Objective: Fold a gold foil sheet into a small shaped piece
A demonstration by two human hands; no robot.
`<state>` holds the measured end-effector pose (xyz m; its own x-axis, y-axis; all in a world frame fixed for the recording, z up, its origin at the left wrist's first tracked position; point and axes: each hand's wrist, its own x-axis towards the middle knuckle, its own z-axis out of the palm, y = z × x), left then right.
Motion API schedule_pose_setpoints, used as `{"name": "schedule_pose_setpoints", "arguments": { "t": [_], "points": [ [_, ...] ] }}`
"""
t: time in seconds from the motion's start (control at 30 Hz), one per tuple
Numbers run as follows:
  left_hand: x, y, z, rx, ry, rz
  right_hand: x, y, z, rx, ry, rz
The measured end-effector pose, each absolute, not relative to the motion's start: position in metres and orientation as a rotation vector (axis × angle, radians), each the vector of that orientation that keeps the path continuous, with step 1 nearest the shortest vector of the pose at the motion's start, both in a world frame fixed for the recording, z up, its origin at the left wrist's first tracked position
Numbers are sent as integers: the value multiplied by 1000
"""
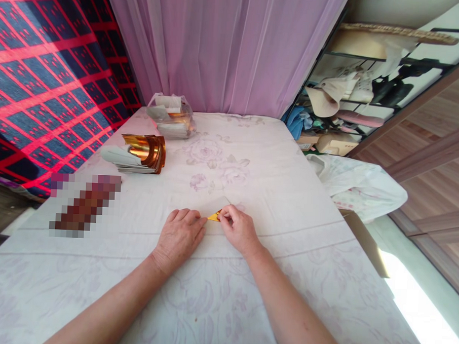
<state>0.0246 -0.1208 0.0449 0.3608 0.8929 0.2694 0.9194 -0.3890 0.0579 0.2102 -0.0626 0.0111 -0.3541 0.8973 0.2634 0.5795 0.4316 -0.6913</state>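
A small piece of gold-and-white paper [214, 216], folded to a point at its gold part, lies on the bed-like surface between my hands. My right hand [240, 229] pinches its right side between thumb and fingers. Palm down on the left, my left hand [181, 236] has its fingers together and holds the paper's left end at the fingertips. A pale part of the sheet shows just beyond the fingers; the rest is covered by my hands.
A stack of gold-and-white paper sheets [144, 155] sits at the left, with a clear plastic bag [174, 119] of similar sheets behind it. A blurred reddish-brown patch [85, 204] is nearer. A lilac curtain [235, 50] hangs behind; a shelf rack [342, 98] stands right.
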Motion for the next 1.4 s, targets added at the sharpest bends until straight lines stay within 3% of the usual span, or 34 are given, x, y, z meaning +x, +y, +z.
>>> {"name": "schedule_pose_setpoints", "arguments": {
  "t": [0.77,0.97,1.1,1.4],
  "points": [
    [41,-118,38,-2509,-1588,-374,211,-61,12,-1246,-2075,637],
    [39,-118,37,-2482,-1575,-384,221,-63,15,-1136,-1887,756],
    [36,-115,39,-2477,-1538,-375,243,-54,15,-1204,-1785,640],
    [34,-101,46,-2498,-1566,-308,261,-49,16,-1165,-2171,540]
  ]
}}
